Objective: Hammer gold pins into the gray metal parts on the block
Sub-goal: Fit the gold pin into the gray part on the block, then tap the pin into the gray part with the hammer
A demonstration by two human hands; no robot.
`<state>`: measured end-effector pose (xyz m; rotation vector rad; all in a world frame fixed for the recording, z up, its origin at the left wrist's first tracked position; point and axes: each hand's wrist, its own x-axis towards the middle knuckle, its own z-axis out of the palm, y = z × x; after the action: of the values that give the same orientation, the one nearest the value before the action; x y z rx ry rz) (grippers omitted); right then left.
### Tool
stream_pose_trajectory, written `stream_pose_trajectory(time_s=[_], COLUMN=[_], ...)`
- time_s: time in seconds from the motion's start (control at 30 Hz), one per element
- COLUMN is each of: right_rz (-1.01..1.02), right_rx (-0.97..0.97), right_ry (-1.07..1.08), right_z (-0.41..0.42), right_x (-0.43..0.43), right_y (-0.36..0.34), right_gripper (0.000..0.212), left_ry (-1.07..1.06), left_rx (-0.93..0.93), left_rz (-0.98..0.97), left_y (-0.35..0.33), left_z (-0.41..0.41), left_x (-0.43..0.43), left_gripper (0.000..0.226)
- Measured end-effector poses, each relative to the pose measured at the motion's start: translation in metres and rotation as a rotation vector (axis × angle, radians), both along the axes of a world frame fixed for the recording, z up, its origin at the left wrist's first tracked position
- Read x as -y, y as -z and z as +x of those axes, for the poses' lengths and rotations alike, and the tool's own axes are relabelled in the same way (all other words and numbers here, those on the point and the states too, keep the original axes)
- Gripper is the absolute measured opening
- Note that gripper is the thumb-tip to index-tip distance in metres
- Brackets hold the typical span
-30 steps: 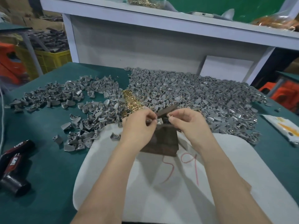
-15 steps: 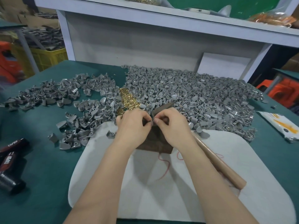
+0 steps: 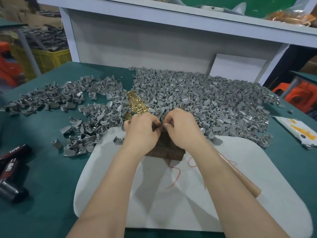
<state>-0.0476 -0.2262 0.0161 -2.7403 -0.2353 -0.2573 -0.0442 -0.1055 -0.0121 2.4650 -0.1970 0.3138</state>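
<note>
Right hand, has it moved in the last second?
Yes. The right hand has shifted left across the brown block, closing the gap to the left hand; their fingertips now meet.

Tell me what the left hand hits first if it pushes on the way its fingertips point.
The left hand has its fingertips turned right over the brown block, so it would first meet the right hand, whose fingertips sit almost against them. Whether a small part lies between is hidden.

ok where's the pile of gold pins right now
In the head view, the gold pins lie in a small heap on the green table just beyond the left hand, between the two spreads of gray metal parts.
</note>
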Motion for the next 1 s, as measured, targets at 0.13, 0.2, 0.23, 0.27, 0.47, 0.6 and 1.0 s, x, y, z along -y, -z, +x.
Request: stream_pose_trajectory(time_s=[0.13, 0.2, 0.23, 0.27, 0.47, 0.6, 1.0], right_rz=[-0.027, -0.027, -0.029, -0.024, 0.312, -0.039, 0.200], right_rx=[-0.032, -0.050, -0.054, -0.056, 0.046, -0.150, -0.053], right_ry=[0.022, 0.036, 0.038, 0.033, 0.095, 0.320, 0.119], right_z=[-0.001, 0.001, 0.003, 0.004, -0.007, -0.011, -0.027], right_x=[0.000, -0.001, -0.001, -0.001, 0.037, 0.061, 0.066], right_y=[-0.005, -0.006, -0.006, -0.005, 0.001, 0.013, 0.004], right_gripper=[0.012, 0.012, 0.012, 0.012, 0.021, 0.036, 0.032], left_ry=[0.008, 0.007, 0.005, 0.005, -0.008, -0.005, -0.060], left_rx=[0.015, 0.020, 0.018, 0.015, 0.023, 0.023, -0.001], left_rz=[0.003, 0.008, 0.011, 0.013, -0.012, -0.008, -0.022], left_y=[0.000, 0.000, 0.000, 0.000, -0.001, 0.000, 0.002], left_z=[-0.002, -0.001, -0.001, -0.001, -0.002, -0.002, 0.001], left_x=[0.001, 0.001, 0.000, 0.000, 0.001, 0.001, 0.000], left_gripper=[0.010, 0.010, 0.010, 0.010, 0.011, 0.016, 0.013])
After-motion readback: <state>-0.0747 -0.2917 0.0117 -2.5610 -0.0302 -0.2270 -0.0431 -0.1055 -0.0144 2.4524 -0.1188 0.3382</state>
